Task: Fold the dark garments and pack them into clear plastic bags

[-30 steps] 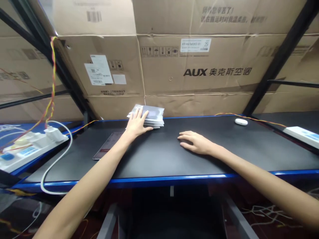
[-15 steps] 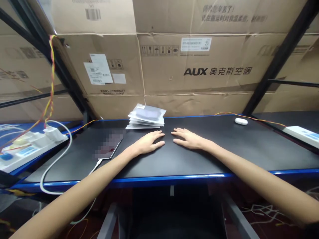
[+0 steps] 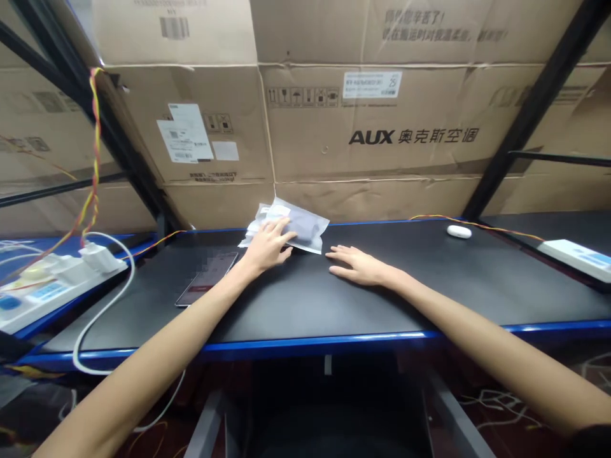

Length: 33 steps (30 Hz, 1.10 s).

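My left hand [image 3: 270, 245] lies on the stack of thin, translucent packets at the back of the dark tabletop [image 3: 296, 299], fingers spread over the top one. That top packet [image 3: 305, 226] is turned and sticks out to the right, with something dark inside. The other packets [image 3: 252, 230] show beneath it at the left. My right hand [image 3: 358, 266] rests palm down on the tabletop to the right of the packets, fingers stretched out and holding nothing.
A phone [image 3: 207, 280] lies beside my left forearm. White power strips [image 3: 57, 280] with a cable stand at the left, another [image 3: 580, 257] at the right. A small white case [image 3: 459, 232] sits at back right. Large cartons [image 3: 310, 152] rise behind the tabletop.
My left hand has moved from the tabletop up and left onto the packets. The top packet has shifted right and turned. My right hand stays in place.
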### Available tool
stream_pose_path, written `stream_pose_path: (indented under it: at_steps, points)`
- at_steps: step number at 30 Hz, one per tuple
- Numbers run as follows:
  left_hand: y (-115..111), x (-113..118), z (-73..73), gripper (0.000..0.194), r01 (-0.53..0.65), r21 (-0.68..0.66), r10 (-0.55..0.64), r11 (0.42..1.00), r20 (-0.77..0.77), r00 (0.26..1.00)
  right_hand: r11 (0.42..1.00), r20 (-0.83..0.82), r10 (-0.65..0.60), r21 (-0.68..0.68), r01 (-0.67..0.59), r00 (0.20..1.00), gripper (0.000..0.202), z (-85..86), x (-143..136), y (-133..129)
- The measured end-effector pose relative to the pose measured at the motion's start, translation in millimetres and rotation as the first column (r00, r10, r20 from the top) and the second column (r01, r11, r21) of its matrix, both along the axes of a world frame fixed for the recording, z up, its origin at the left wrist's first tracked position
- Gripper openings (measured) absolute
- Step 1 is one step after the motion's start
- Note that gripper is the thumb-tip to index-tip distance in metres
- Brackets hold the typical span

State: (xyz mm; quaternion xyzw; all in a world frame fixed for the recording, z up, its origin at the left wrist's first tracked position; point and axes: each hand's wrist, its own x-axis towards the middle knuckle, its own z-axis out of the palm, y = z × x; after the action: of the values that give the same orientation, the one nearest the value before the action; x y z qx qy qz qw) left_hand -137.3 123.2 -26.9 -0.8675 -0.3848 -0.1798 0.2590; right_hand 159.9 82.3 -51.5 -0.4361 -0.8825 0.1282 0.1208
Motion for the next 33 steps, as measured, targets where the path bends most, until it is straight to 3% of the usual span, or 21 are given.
stream_pose_path:
  at_steps: [3,7,12,17,26,33]
  points:
    - [4.6,0.1,-4.3,0.048,0.020,-0.025,-0.021,0.999,-0.031,0.999,1.000,-0.004,0.001,-0.004,-0.001,1.000,0.069,0.8,-0.1,-0.5]
    - [5.0,3.1,-3.7,0.041,-0.027,0.006,0.026,1.000,0.049,0.998,1.000,0.002,-0.003,-0.005,0.003,1.000,0.071,-0.4,0.2,0.9]
    - [15.2,-4.8,22.0,0.036,-0.141,0.028,0.134,0.990,0.186,0.973,1.000,-0.015,0.002,-0.004,-0.002,1.000,0.071,-1.4,0.9,1.2]
    - [27.2,-19.5,43.7,0.036,-0.298,-0.088,0.310,0.951,0.258,0.915,1.000,-0.005,-0.004,-0.023,0.004,1.000,0.073,0.5,1.2,-1.0]
    - [28.7,-29.0,35.6,0.049,-0.415,-0.217,0.454,0.884,0.180,0.873,1.000,-0.011,-0.006,-0.023,0.005,1.000,0.070,-0.2,1.0,-0.3]
    - [26.3,-30.3,33.1,0.061,-0.319,-0.227,0.367,0.920,0.215,0.905,1.000,0.010,-0.008,-0.017,0.008,1.000,0.072,1.6,1.1,-1.9]
